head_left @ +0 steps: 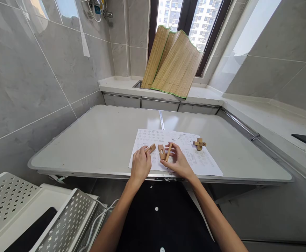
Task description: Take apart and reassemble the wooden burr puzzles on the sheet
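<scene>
My left hand [141,161] is closed on a notched wooden piece [151,148] at the left part of a printed paper sheet [205,164]. Between my two hands lies another notched wooden piece [161,152] on the sheet. My right hand [178,161] grips a plain wooden stick [169,152] between thumb and fingers, tilted just beside that middle piece. An assembled cross-shaped wooden puzzle [199,144] rests at the sheet's right edge.
The sheet lies on a white folding table [90,140] near its front edge. Behind it, a folded bamboo mat [175,63] leans by the window. A white perforated rack [63,224] with cables stands at lower left.
</scene>
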`<state>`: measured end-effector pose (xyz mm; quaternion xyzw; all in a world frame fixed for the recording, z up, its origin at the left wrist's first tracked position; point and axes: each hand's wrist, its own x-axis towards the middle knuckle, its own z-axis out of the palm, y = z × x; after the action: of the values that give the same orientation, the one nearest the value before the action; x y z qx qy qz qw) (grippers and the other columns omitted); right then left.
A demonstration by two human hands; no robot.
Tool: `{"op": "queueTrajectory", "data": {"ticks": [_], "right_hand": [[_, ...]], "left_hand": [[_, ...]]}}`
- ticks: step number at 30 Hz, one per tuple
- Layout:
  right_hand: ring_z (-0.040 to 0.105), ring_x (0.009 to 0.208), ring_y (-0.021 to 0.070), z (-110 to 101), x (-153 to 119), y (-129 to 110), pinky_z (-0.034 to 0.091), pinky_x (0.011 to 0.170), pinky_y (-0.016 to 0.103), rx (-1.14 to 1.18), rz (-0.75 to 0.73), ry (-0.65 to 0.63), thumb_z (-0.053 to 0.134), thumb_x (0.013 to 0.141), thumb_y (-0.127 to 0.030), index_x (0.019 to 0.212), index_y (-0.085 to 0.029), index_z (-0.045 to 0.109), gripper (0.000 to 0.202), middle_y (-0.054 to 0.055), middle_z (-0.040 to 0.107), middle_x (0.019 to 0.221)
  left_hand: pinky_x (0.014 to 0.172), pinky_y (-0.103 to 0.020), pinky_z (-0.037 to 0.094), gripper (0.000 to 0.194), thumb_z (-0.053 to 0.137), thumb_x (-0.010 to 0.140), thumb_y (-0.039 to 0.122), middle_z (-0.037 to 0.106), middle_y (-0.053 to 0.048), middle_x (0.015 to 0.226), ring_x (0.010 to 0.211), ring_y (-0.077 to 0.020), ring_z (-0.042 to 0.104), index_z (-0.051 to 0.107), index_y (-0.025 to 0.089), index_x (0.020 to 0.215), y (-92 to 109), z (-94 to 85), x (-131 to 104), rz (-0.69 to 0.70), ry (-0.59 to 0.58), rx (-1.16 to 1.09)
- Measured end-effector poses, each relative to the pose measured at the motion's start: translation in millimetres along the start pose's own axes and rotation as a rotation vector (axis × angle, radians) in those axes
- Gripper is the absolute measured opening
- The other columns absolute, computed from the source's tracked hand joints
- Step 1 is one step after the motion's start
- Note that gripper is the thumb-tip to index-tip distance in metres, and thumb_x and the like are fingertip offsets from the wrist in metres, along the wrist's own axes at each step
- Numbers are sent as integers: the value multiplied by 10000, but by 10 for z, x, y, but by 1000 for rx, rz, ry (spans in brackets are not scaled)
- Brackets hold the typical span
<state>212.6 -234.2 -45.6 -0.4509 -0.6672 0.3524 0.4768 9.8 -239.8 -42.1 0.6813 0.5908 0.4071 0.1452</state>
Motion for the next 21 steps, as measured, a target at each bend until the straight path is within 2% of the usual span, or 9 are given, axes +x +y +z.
{"op": "queueTrajectory", "data": {"ticks": [3,10,15,21], "right_hand": [[589,1324,328,-4,1,-6,516,1115,546,-55,-20,0,864,777,-529,1478,-293,422,862,122,581,1425],[538,1348,383,-3,20,214,473,1129,597,-267,39,241,834,779,-611,1563,-259,374,975,163,541,1461],[508,1338,416,7,28,290,467,1124,631,-350,54,220,808,774,-674,1572,-274,431,969,150,551,1384],[491,1335,416,21,31,345,456,1137,618,-372,32,196,799,758,-733,1558,-288,471,973,141,563,1352]], "left_hand": [[1077,-522,496,277,420,1053,238,699,-183,1290,1248,-344,638,574,161,1269,-7,-2,-3,17,-1,15],[1095,-546,492,284,427,1047,207,680,-183,1310,1279,-349,616,539,170,1306,-41,42,-10,61,-1,47],[1104,-549,491,292,427,1044,180,688,-178,1299,1289,-346,616,528,175,1319,-74,72,-13,75,12,60],[1021,-527,542,318,417,1029,136,685,-186,1278,1200,-340,648,522,162,1328,-99,90,-7,76,50,74]]}}
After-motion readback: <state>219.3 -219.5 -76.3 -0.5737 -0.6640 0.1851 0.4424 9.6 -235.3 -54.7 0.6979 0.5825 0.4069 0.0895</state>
